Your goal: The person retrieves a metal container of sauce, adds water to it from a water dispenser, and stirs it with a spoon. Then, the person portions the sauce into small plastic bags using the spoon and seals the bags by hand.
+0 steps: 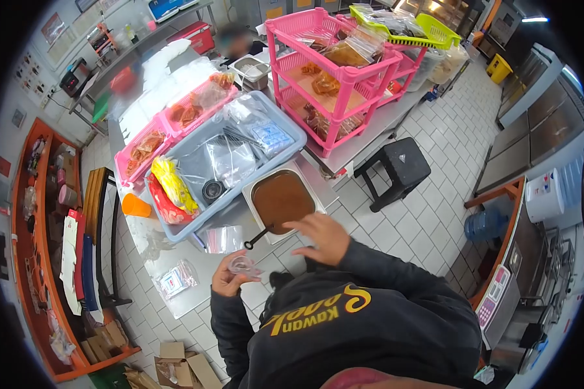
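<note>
Left hand fingers closed round small clear cup over desk | right hand open, empty, by ladle | sauce tray full | cup looks unfilled; filling remains.

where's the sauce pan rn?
Head view, centre: the steel pan of brown sauce sits on the steel table, right beside the blue crate, just beyond the right hand. A ladle handle sticks out of it.

Pink shelf rack on the steel counter — black stool on the floor beside it.
</note>
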`<state>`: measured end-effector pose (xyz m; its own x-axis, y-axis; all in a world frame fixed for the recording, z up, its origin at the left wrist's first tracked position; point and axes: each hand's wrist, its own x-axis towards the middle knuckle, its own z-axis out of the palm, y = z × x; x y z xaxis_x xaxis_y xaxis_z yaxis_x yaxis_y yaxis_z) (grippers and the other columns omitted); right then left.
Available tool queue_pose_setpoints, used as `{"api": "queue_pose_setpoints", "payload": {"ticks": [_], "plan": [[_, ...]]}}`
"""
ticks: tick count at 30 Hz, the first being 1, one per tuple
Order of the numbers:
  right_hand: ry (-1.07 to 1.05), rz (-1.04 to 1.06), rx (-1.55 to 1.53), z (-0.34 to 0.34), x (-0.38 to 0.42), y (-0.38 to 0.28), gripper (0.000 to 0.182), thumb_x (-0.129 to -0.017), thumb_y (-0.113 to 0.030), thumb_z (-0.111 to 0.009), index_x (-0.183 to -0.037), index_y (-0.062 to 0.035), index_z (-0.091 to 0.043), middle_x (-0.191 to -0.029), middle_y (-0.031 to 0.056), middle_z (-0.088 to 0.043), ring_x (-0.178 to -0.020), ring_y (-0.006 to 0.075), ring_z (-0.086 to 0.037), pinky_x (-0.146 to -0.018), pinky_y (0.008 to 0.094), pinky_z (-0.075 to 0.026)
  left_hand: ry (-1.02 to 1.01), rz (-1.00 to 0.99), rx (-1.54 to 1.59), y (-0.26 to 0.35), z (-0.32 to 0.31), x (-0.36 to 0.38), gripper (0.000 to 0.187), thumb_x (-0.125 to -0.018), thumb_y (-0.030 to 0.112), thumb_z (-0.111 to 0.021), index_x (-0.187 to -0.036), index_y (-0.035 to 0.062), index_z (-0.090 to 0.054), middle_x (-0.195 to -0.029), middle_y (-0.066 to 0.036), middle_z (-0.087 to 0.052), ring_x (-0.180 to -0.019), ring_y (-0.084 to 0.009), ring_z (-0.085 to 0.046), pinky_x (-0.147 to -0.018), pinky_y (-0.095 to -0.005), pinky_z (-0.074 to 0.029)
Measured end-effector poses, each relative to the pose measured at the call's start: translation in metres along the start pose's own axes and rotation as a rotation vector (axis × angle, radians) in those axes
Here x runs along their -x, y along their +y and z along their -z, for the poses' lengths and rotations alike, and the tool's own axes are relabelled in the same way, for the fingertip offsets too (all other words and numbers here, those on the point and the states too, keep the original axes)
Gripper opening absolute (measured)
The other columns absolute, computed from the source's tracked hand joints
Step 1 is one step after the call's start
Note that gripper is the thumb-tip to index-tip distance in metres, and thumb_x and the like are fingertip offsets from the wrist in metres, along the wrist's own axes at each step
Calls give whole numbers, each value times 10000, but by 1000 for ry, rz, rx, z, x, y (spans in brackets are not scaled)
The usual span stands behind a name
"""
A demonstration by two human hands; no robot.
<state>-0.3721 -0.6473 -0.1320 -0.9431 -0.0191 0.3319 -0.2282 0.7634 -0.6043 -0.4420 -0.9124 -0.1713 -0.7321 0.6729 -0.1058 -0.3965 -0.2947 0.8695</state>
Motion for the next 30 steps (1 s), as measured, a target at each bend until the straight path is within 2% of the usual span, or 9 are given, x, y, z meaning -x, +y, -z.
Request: {"api": "queue_pose_setpoints", "payload": {"ticks": [1,6,9,13,15,18,21,25,30], "plan": [[-51,98,63,-12,-10,1,520,-666,-306,-670,-1115,-111,-494,-768,27,-497,-746,209,-464,-679,317,-378,65,-51,-23,-2,4,0,555,-758,203,-636,-1185,-18,-360,-969,-195,-533,-793,-323,-597,-626,-436,-539],[-132,447,127,-62,-50,7,420,-682,-339,-631,-1026,-120,-529,-794,18,-485,-790,182,-455,-678,300,-365,157,-194,137,-1,26,5,551,-796,270,-582,-1201,27,-298,-979,-225,-501,-723,-332,-602,-523,-455,-549],[-177,590,193,-69,-58,13,202,-679,-284,-604,-787,-120,-554,-760,-18,-490,-770,156,-465,-653,290,-359,259,-201,168,-2,22,18,536,-824,270,-540,-1214,0,-290,-998,-221,-493,-713,-323,-603,-534,-451,-553],[-71,517,239,-35,-65,36,65,-739,-206,-561,-759,-145,-556,-724,-9,-503,-718,164,-460,-614,304,-357,369,-204,196,-16,9,34,563,-825,268,-539,-1239,-5,-273,-1010,-211,-493,-733,-321,-601,-548,-442,-556],[88,397,101,-8,-67,52,129,-740,-211,-621,-721,-96,-565,-603,10,-473,-600,182,-456,-569,295,-362,390,-213,195,-25,5,41,595,-818,273,-550,-1258,-3,-260,-1037,-194,-486,-769,-318,-595,-578,-435,-557],[36,133,-121,10,-49,82,125,-743,-203,-630,-761,-89,-581,-634,21,-504,-595,204,-476,-580,303,-383,417,-199,267,-30,-1,44,636,-794,272,-586,-1256,-13,-255,-1059,-181,-476,-806,-312,-584,-605,-440,-555],[-28,75,-230,27,-34,85,130,-749,-210,-625,-779,-90,-586,-676,28,-538,-604,212,-495,-594,306,-396,366,-200,251,-29,-2,38,721,-768,296,-616,-1284,7,-203,-1078,-156,-461,-826,-303,-576,-611,-445,-556],[-95,116,-221,19,-15,83,136,-771,-227,-586,-778,-93,-560,-692,44,-527,-629,228,-484,-600,337,-384,354,-167,138,-15,-10,19,691,-746,240,-650,-1258,-13,-260,-1052,-160,-479,-826,-280,-578,-642,-422,-553],[-56,480,-96,-1,-24,82,138,-769,-232,-573,-749,-97,-547,-701,6,-522,-680,170,-479,-614,298,-378,335,-158,25,-6,-21,-4,679,-737,218,-659,-1260,1,-283,-1026,-136,-485,-835,-282,-577,-665,-424,-544]]}}
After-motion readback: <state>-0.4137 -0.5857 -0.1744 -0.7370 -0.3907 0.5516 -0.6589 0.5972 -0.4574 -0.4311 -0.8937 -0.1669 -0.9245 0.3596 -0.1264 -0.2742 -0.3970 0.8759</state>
